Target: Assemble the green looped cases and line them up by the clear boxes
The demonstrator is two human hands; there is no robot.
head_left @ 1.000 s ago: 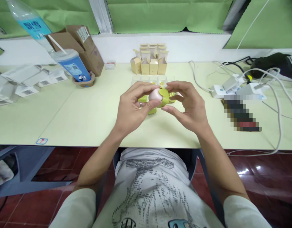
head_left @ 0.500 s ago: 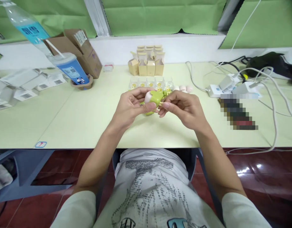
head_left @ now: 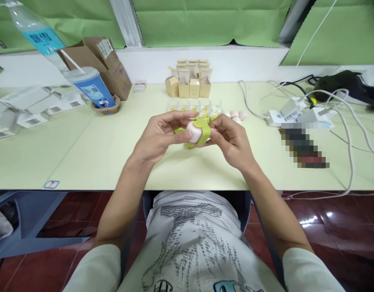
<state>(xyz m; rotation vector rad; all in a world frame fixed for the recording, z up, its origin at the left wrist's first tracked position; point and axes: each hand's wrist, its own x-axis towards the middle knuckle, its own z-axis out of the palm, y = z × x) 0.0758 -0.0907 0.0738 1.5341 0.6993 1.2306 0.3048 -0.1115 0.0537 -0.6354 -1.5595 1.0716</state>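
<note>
Between the thumb and fingers of my left hand (head_left: 158, 138) is a pale pink, egg-shaped thing, apparently a makeup sponge (head_left: 193, 132). A soft green petal-edged cover (head_left: 205, 129) wraps part of it. My right hand (head_left: 234, 142) pinches this cover at its right side, fingers closed. More green pieces lie on the table just behind and under my hands, partly hidden. Beyond them stand clear plastic cases (head_left: 193, 106) with yellow marks, in a row. Several pale pink sponges (head_left: 234, 114) sit to the right of the cases.
Open cream-coloured boxes (head_left: 189, 88) stand against the wall. At left are a blue cup (head_left: 94, 89), a tilted-looking bottle (head_left: 42, 38), a brown carton (head_left: 115, 75) and white boxes (head_left: 31, 103). Chargers on a power strip (head_left: 278, 117) and loose cables occupy the right side.
The sponge and green cover have turned in my hands, so more pink faces me. The cover now stands away from the sponge like a band. My right hand has shifted slightly left.
</note>
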